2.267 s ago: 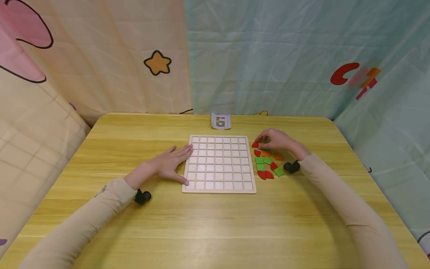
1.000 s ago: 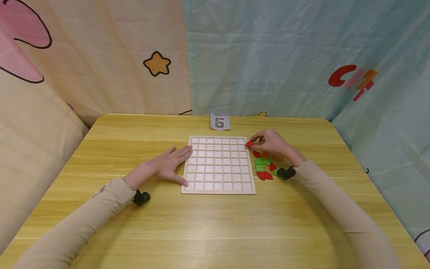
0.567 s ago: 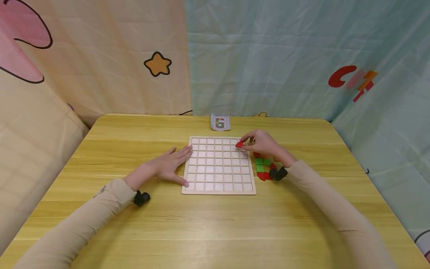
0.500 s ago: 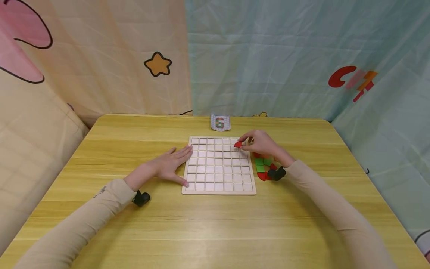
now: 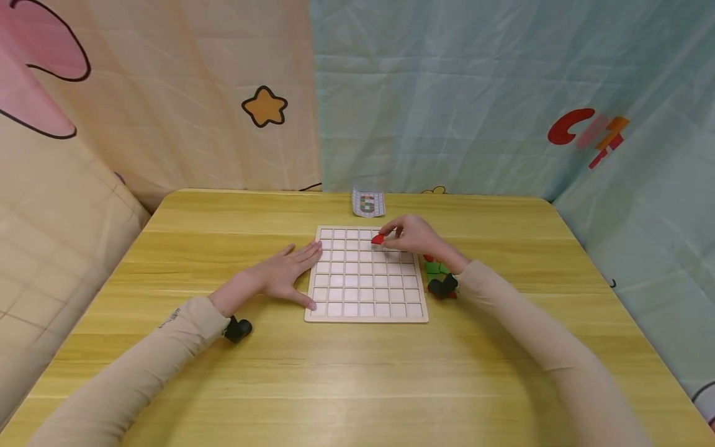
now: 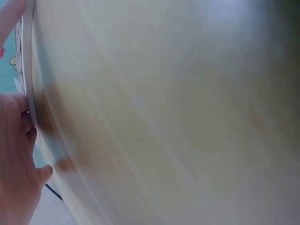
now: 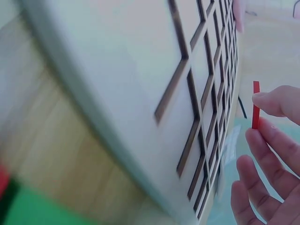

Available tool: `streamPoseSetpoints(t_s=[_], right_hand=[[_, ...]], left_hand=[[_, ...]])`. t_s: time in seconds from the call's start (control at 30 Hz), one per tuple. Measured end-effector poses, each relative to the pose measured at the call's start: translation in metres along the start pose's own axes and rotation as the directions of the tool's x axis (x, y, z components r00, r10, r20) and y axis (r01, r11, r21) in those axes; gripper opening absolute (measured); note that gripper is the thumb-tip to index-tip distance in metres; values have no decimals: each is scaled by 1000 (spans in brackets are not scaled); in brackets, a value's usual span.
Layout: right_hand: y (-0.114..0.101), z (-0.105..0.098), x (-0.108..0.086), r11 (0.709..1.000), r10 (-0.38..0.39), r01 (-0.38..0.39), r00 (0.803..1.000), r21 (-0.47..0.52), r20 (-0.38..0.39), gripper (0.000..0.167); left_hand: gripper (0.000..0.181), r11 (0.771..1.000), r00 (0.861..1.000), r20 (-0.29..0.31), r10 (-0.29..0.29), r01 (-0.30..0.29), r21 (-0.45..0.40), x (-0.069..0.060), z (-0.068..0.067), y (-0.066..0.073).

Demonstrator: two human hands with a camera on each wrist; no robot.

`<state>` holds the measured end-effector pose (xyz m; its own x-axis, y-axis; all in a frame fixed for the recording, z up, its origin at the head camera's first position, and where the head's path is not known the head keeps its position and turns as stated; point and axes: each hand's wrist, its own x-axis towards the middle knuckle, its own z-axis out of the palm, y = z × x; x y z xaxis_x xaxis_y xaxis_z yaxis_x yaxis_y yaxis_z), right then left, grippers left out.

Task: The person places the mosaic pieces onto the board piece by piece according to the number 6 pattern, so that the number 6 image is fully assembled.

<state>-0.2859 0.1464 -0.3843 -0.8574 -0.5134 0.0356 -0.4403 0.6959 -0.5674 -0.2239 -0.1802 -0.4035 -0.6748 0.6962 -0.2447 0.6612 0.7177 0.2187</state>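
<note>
Against the grid board's (image 5: pixel 357 280) left edge, the left grip (image 5: pixel 282 272) rests with straight fingers spread. Over the board's far half, 1 red piece (image 5: pixel 377 239) sits at the fingertips of the right grip (image 5: pixel 416 236), pinched. Right of the board, green pieces (image 5: pixel 432 269) lie partly hidden on the counter (image 5: pixel 363 385).

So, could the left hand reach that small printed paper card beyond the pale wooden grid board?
Probably yes: the left hand rests on the board, gripping nothing; only flat board and bare wood-grained tabletop lie between it and the card.
</note>
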Motion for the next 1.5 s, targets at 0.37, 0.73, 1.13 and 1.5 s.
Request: streamPoseSetpoints(t_s=[0.37, 0.73, 1.13, 1.5], right_hand=[[-11, 14, 16, 1000, 15, -15, 999, 5, 39, 27], [-19, 20, 31, 998, -3, 7, 998, -59, 66, 26], [-19, 28, 40, 994, 2, 11, 993, -105, 118, 25], [-26, 26, 43, 992, -4, 25, 987, -126, 162, 28]], left_hand=[[120, 1000, 1000, 1, 3, -3, 3, 0, 0, -1], [120, 1000, 1000, -10, 4, -4, 18, 2, 0, 0], [120, 1000, 1000, 7, -2, 1, 13, 3, -1, 1], [121, 1000, 1000, 10, -11, 11, 21, 1, 1, -1]])
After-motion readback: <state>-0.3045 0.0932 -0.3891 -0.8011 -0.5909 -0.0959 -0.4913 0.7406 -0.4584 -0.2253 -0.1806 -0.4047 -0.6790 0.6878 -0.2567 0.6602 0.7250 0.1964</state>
